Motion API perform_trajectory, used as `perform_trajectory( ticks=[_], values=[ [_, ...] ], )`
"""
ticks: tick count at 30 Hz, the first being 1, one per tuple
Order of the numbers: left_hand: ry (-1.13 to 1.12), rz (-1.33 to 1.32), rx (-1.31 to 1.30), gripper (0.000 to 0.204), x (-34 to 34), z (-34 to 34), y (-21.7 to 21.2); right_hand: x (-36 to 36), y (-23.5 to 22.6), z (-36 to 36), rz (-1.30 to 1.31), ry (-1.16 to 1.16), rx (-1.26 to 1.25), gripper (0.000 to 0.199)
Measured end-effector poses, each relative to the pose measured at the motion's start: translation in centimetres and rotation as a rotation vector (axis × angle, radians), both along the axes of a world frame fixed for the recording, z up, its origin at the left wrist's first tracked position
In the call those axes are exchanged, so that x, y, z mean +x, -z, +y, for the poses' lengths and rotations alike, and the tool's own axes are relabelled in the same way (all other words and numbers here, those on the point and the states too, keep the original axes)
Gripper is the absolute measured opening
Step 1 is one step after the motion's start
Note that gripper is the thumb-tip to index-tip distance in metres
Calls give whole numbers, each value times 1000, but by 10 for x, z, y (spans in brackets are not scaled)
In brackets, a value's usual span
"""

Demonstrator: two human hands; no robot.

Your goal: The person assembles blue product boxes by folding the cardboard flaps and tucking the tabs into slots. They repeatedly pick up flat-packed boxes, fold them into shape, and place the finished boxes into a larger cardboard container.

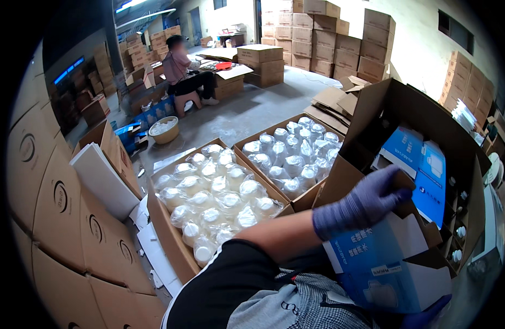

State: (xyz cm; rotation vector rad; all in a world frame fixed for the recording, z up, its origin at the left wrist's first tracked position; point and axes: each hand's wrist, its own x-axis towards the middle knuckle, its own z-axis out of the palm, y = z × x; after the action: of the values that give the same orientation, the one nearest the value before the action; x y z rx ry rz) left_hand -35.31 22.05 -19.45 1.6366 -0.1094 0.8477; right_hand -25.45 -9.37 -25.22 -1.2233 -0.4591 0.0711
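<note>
A blue printed cardboard box [359,247] with loose white-lined flaps lies tilted across my lap at the lower right. Over its upper end reaches my left hand [367,203], in a purple glove, its fingers curled in; what they hold, if anything, I cannot make out. My right hand [428,315], also gloved, shows only in part at the box's bottom corner and seems to grip it. Just beyond stands a tall open brown carton [367,129]. Inside it are more blue boxes [430,181] and, between dividers, several white-capped bottles [457,256].
Two open cartons hold plastic-wrapped, white-capped bottles: a near one [167,233] and a farther one [252,141]. Closed cartons [71,214] wall off the left. Flattened cardboard [332,104] lies beyond. A seated person [181,71] works farther back, near a round tub [164,131].
</note>
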Motion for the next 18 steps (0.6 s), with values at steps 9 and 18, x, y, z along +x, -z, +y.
perform_trajectory(
  ticks=[9,18],
  values=[
    [270,141,441,69,5,-42,-1,-12,32,15,-348,221,-290,62],
    [315,-67,766,29,-6,-37,8,-39,28,-5,-531,222,-260,81]
  ],
)
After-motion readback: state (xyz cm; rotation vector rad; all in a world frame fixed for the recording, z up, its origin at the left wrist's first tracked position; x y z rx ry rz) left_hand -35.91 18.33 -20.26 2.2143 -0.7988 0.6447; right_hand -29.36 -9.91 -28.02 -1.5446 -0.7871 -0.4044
